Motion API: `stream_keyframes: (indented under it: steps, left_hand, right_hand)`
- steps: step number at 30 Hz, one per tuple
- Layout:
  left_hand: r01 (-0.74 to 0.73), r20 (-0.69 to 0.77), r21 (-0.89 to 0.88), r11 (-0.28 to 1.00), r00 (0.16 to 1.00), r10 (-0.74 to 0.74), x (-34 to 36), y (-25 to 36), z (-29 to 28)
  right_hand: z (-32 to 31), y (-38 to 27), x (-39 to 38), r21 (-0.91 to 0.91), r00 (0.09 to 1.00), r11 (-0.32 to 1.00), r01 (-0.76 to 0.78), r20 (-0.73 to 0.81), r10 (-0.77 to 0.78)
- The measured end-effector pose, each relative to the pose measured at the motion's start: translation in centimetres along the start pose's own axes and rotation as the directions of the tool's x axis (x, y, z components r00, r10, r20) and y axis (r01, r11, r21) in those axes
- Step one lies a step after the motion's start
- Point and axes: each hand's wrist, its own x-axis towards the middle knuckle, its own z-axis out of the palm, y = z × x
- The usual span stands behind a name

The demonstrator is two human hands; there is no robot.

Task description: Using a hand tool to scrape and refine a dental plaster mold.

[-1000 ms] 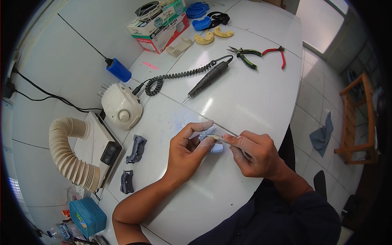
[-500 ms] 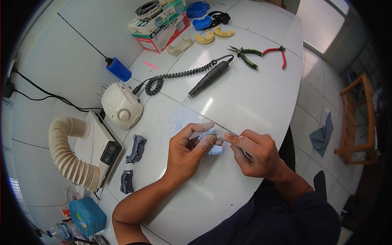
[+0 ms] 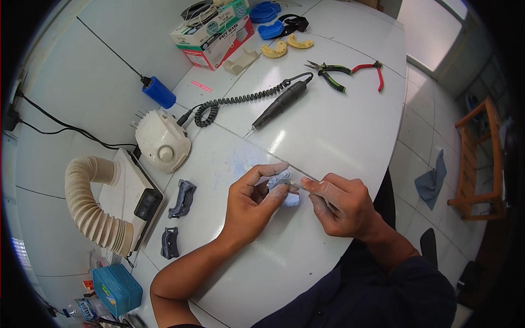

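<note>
My left hand (image 3: 247, 203) is closed around a pale blue plaster dental cast (image 3: 291, 201), held just above the white table; fingers and thumb cover much of it. My right hand (image 3: 345, 205), dusty at the fingertips, pinches a thin hand tool (image 3: 296, 185). The tool's narrow metallic end meets the cast beside my left thumb. Its handle is mostly hidden in the right hand, so its exact kind does not show. Blue powder (image 3: 243, 158) is scattered on the tabletop beyond my left hand.
Farther off lie a black rotary handpiece (image 3: 281, 104) with a coiled cord, green-handled pliers (image 3: 331, 74), red-handled pliers (image 3: 374, 71) and yellow dental casts (image 3: 274, 50). Leftward are a white control unit (image 3: 163, 142), a hosed dust extractor (image 3: 134, 199), dark moulded pieces (image 3: 183, 198) and a blue basket (image 3: 117, 290).
The cast has turned slightly within my left fingers, and the tool end has shifted a little against it. Both arms stay nearly where they were.
</note>
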Motion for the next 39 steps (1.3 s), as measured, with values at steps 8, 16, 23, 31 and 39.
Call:
stream_keyframes:
  steps: [8, 16, 23, 31, 39]
  left_hand:
    - [0.004, -0.021, -0.015, 1.000, 1.000, -0.004, 0.01, 0.02, 0.07]
    - [-0.014, -0.021, -0.017, 1.000, 1.000, 0.013, 0.05, -0.30, 0.02]
    - [-0.018, -0.019, -0.005, 1.000, 1.000, 0.018, 0.02, -0.29, 0.02]
    - [0.005, -0.016, -0.026, 1.000, 1.000, -0.006, 0.01, 0.03, 0.13]
    - [-0.003, -0.020, -0.011, 1.000, 1.000, 0.002, -0.03, 0.08, 0.15]
  right_hand:
    - [-0.21, -0.14, 0.21, -0.008, 1.000, 1.000, 0.012, 0.026, -0.012]
    - [-0.33, -0.16, 0.28, -0.006, 0.999, 1.000, 0.015, 0.037, -0.015]
    - [-0.24, -0.10, 0.18, 0.000, 0.999, 1.000, 0.024, 0.033, -0.024]
    - [-0.16, -0.01, 0.11, -0.005, 0.999, 1.000, 0.015, 0.029, -0.015]
    - [-0.19, -0.02, 0.08, 0.005, 1.000, 1.000, 0.012, 0.019, -0.012]
